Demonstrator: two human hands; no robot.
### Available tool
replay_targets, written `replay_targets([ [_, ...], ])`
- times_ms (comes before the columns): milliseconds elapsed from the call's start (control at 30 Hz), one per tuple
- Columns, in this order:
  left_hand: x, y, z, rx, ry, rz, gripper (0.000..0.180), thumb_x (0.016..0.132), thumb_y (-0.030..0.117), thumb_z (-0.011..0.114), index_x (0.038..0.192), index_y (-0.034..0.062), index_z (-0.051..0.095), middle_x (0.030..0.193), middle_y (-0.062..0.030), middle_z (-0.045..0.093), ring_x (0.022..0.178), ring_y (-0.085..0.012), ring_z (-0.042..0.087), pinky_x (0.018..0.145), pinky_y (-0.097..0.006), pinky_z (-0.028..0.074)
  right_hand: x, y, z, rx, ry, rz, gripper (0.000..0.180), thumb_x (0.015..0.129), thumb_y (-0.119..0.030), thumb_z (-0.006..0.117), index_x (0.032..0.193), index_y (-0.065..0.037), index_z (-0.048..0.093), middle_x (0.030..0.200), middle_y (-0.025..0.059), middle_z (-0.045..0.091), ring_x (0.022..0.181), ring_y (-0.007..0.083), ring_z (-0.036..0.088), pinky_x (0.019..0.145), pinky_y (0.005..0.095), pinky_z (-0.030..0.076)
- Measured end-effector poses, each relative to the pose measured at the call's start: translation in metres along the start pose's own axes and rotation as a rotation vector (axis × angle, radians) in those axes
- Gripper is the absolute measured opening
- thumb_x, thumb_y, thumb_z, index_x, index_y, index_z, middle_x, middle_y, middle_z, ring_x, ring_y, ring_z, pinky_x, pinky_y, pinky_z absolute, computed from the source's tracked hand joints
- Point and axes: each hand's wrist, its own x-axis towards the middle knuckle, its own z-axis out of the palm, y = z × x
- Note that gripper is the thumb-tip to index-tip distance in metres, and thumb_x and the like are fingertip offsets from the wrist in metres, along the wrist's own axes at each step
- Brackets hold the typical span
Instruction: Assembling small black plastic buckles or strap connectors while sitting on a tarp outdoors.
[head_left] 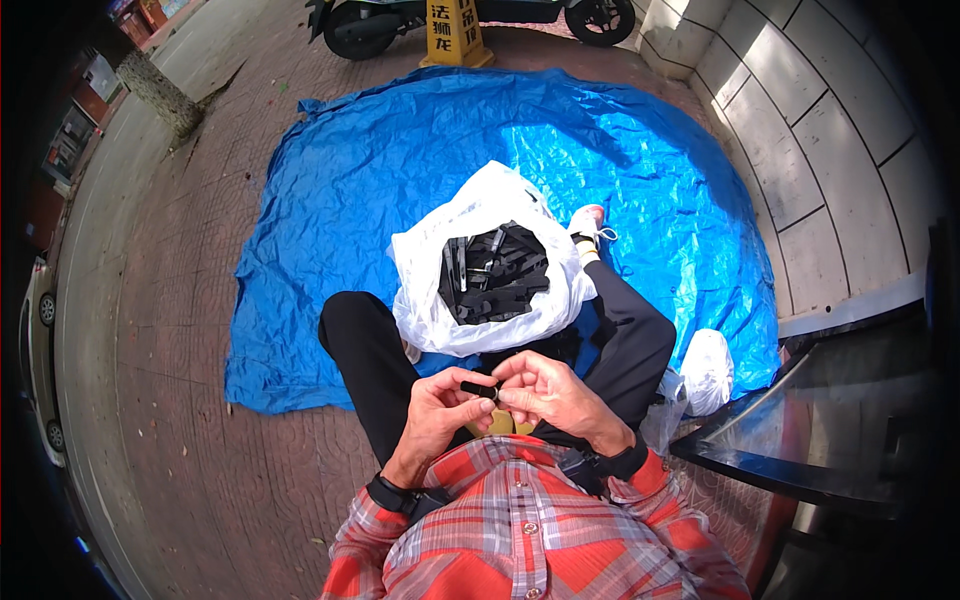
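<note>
In front of my body, my left hand (440, 408) pinches a small, narrow black piece (476, 389) between thumb and fingers. My right hand (556, 392) closes on the piece's other end, where a small pale or shiny spot shows; its exact kind is too small to tell. Just beyond my hands, a white plastic bag (418, 262) stands between my legs with its mouth rolled wide. Many loose black parts (495, 275), long and angular, fill it. Something yellowish-tan (500, 424) lies in my lap below my hands, partly covered by them.
A creased blue tarp (350, 190) spreads under me over brick paving (180, 330). To the right are a small tied white bag (708, 372), a dark glossy panel (800, 430) and a tiled wall (830, 170). A yellow sign stand (457, 35) and a parked scooter (365, 28) stand beyond the tarp.
</note>
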Motion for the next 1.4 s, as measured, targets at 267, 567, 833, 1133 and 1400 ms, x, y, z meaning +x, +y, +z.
replay_targets([
  [267,-0.004,-0.002,0.01,-0.017,0.03,0.019,0.024,0.074,-0.006,0.065,0.097,-0.0041,0.059,0.078,-0.0104,0.062,0.062,-0.0154,0.062,0.057,-0.024,0.053,-0.003,0.007,-0.004,-0.235,-0.043,-0.088,0.012,0.087,-0.012,0.055,0.089,0.0,0.054,0.074,-0.0015,0.052,0.067,0.0034,0.046,0.058,0.0196,0.04],
  [567,0.005,-0.012,0.023,0.11,0.257,0.177,0.019,0.075,-0.003,0.066,0.093,-0.0042,0.06,0.069,-0.0034,0.059,0.061,-0.0077,0.058,0.053,-0.019,0.047,-0.004,0.0,0.019,-1.094,0.493,-0.807,0.022,0.074,-0.014,0.064,0.09,-0.003,0.053,0.09,0.0116,0.054,0.085,0.027,0.051,0.072,0.0383,0.038],
  [833,0.007,-0.019,0.022,0.683,0.275,0.467,0.021,0.072,0.001,0.069,0.091,-0.0028,0.06,0.067,-0.0043,0.059,0.059,-0.0055,0.056,0.053,-0.019,0.046,0.011,0.022,0.026,-1.025,0.442,-0.746,0.021,0.076,-0.012,0.064,0.083,0.001,0.049,0.077,0.0144,0.049,0.067,0.0312,0.051,0.056,0.0392,0.043],
  [1133,0.008,-0.022,0.022,0.417,0.295,0.358,0.018,0.075,0.001,0.067,0.09,-0.0038,0.059,0.072,-0.0025,0.061,0.064,-0.0043,0.056,0.057,-0.018,0.047,0.016,0.027,0.026,-0.811,0.487,-0.743,0.012,0.084,-0.007,0.055,0.082,0.002,0.048,0.073,0.0164,0.05,0.06,0.0339,0.052,0.053,0.0378,0.044],
  [1400,0.006,-0.015,0.041,0.038,0.247,0.349,0.013,0.08,-0.005,0.058,0.092,-0.0049,0.055,0.076,-0.009,0.061,0.065,-0.0112,0.06,0.061,-0.021,0.05,0.007,0.015,0.033,-0.027,0.443,-0.373,0.024,0.092,-0.023,0.046,0.081,-0.002,0.05,0.06,-0.0026,0.047,0.05,0.0022,0.041,0.044,0.0187,0.036],
])
